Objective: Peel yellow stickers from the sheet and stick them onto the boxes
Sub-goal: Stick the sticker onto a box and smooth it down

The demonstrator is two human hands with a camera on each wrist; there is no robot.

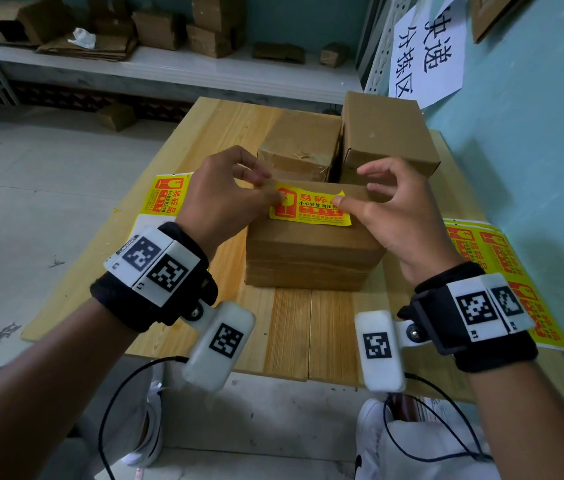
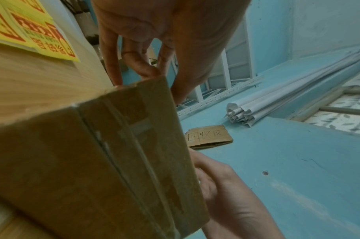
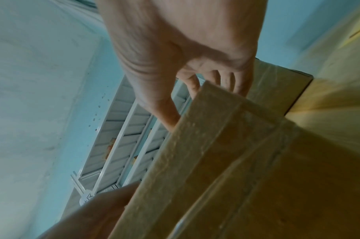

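A yellow sticker (image 1: 308, 209) with red print lies on top of the nearest cardboard box (image 1: 311, 258) at the middle of the table. My left hand (image 1: 270, 187) has its thumb on the sticker's left end, with its fingers loosely curled above. The thumb of my right hand (image 1: 356, 195) presses the sticker's right edge, whose upper corner stands slightly lifted. In both wrist views the box (image 2: 93, 161) (image 3: 236, 161) hides the sticker. One sticker sheet (image 1: 166, 195) lies left of the box and another (image 1: 502, 265) lies to its right.
Two more cardboard boxes (image 1: 301, 143) (image 1: 388, 133) stand right behind the near one. The wooden table (image 1: 294, 334) stands against a blue wall on the right. A white shelf (image 1: 169, 67) with cardboard scraps runs along the back. Cables hang from both wrists.
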